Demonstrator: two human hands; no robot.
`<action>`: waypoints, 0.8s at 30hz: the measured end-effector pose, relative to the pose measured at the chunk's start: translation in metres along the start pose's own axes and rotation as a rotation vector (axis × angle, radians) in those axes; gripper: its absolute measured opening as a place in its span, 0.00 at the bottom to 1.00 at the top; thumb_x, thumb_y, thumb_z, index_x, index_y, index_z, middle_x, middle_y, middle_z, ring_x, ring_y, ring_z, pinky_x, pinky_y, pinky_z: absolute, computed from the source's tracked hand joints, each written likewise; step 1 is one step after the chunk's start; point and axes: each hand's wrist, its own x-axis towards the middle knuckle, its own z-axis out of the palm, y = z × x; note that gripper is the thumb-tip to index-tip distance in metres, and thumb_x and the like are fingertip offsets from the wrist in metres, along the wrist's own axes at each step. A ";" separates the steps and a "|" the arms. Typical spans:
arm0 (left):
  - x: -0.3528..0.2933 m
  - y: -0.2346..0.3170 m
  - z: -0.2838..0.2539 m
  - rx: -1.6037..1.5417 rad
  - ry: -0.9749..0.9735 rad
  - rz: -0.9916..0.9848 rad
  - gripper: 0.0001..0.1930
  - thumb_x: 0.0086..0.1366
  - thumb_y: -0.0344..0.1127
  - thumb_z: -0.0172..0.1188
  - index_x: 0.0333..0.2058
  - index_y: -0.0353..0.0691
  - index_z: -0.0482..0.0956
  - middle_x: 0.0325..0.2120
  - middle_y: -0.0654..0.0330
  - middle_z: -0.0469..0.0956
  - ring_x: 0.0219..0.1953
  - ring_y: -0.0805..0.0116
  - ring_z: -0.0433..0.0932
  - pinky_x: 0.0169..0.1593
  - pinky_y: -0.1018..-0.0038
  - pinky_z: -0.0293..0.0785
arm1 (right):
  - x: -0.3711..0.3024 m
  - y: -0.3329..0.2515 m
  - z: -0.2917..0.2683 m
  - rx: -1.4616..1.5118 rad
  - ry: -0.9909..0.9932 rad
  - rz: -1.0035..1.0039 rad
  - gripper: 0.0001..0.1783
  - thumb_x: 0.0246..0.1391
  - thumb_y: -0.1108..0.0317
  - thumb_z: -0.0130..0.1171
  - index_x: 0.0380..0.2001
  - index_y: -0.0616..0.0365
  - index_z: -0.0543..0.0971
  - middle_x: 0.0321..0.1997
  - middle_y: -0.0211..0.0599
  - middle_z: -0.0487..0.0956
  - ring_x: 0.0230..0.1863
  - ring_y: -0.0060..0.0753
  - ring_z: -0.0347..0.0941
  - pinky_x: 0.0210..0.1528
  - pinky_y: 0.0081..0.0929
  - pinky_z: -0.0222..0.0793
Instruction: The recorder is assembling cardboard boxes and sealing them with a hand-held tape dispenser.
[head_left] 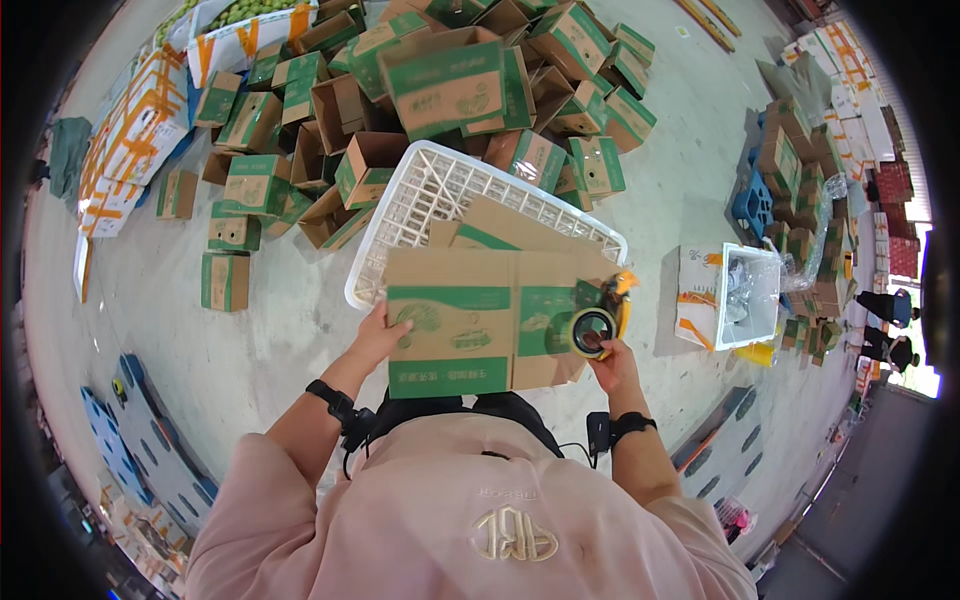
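A flat, folded cardboard box (450, 345), brown with green printed bands, lies in front of my body. My left hand (378, 335) is closed on its left edge, thumb on top. At the right end of the cardboard, my right hand (615, 366) grips a tape dispenser (622, 300) with yellow-orange parts and a roll of tape in it. Beneath and beyond the box are more flat cardboard sheets (530, 225), resting over an upturned-looking white plastic crate (375, 250) with a lattice surface.
Ahead is a heap of opened-out boxes (365, 165); one box (445, 85) on top looks blurred. White foam boxes with orange tape (140, 125) stand at far left. To the right are a white foam bin (735, 300) holding clear plastic and a blue pallet (752, 205).
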 end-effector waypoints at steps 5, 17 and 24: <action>0.069 0.056 0.040 0.369 -0.019 0.608 0.22 0.57 0.39 0.62 0.46 0.34 0.69 0.42 0.46 0.75 0.47 0.50 0.74 0.50 0.60 0.70 | 0.007 -0.005 -0.024 0.083 0.175 -0.126 0.18 0.39 0.70 0.58 0.39 0.54 0.74 0.41 0.36 0.78 0.42 0.36 0.73 0.54 0.37 0.62; 0.045 0.040 0.018 0.463 0.160 0.306 0.21 0.58 0.32 0.62 0.49 0.34 0.70 0.41 0.54 0.77 0.46 0.67 0.76 0.48 0.71 0.73 | 0.011 -0.004 -0.012 0.127 -0.025 0.049 0.15 0.45 0.72 0.52 0.39 0.63 0.74 0.40 0.43 0.79 0.42 0.42 0.76 0.50 0.38 0.72; -0.066 0.160 -0.008 -0.140 -0.393 0.157 0.22 0.57 0.21 0.56 0.52 0.38 0.72 0.42 0.63 0.77 0.45 0.75 0.75 0.50 0.77 0.70 | -0.013 -0.057 -0.037 0.336 0.121 -0.095 0.17 0.47 0.70 0.56 0.43 0.56 0.72 0.33 0.37 0.77 0.36 0.34 0.74 0.42 0.35 0.71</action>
